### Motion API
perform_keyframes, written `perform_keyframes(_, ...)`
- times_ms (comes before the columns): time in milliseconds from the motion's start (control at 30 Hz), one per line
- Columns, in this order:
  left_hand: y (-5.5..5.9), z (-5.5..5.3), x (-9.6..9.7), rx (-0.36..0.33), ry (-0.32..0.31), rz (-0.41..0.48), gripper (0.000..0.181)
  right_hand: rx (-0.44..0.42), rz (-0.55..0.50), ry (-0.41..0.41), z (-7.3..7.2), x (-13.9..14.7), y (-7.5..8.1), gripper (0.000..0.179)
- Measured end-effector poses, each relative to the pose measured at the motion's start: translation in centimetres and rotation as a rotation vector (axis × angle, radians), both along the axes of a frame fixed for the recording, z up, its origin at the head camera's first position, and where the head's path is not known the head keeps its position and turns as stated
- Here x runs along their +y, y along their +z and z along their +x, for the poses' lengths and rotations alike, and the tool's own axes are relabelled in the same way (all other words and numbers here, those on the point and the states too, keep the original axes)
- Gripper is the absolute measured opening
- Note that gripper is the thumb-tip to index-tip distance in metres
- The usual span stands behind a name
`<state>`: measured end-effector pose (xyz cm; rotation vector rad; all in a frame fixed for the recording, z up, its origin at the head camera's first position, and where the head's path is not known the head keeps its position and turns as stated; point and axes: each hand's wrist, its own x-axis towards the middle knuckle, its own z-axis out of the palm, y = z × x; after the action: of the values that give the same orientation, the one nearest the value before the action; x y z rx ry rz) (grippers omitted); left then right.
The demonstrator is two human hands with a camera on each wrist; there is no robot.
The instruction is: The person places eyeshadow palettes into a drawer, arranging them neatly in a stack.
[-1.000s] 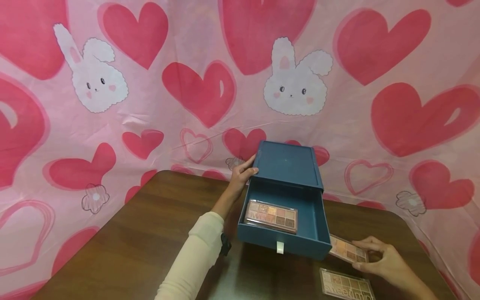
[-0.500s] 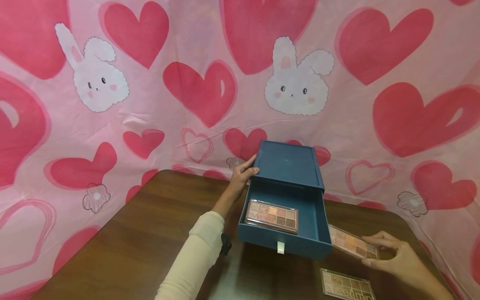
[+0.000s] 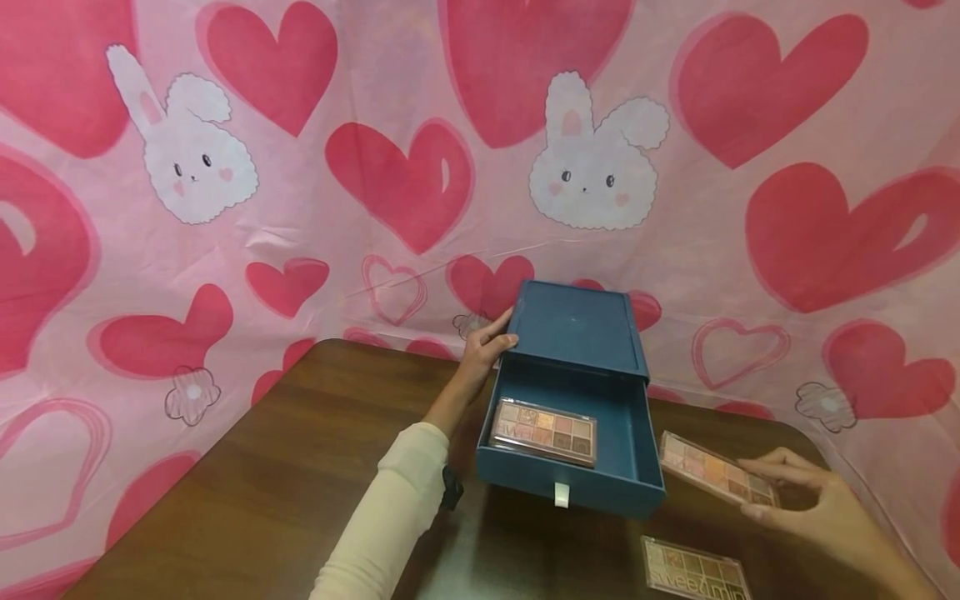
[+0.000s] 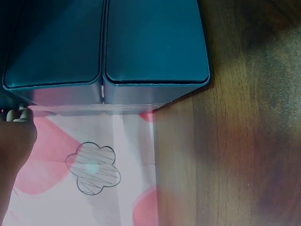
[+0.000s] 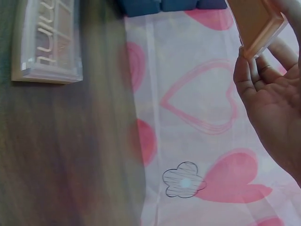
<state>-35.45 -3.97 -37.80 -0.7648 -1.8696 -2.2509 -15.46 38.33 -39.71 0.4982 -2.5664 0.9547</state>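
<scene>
A dark blue drawer box (image 3: 577, 325) stands at the back of the table with its top drawer (image 3: 626, 437) pulled out. An eyeshadow palette (image 3: 543, 432) lies in the left part of that drawer. My left hand (image 3: 483, 354) grips the box's upper left edge, its thumb over the top. Right of the drawer, my right hand (image 3: 802, 492) pinches a second eyeshadow palette (image 3: 716, 468) by its near end; in the right wrist view this palette (image 5: 256, 23) is tilted and off the table. A third, greenish palette (image 3: 693, 571) lies on the table in front of the right hand.
The brown wooden table (image 3: 300, 467) extends left of the box. Behind it hangs a pink cloth (image 3: 375, 67) with hearts and rabbits. In the left wrist view, the box's side (image 4: 155, 42) shows stacked tiers.
My right hand has moved right and a little up with its palette, away from the drawer. The left hand, the box and the other palettes have stayed where they were.
</scene>
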Motion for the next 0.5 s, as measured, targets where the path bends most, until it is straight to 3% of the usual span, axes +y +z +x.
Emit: perform_keyframes(500, 0.0, 0.0, 0.1, -0.001, -0.006, 0.016, 0.063, 0.067, -0.045, 0.111, 0.9, 0.2, 3.0, 0.065)
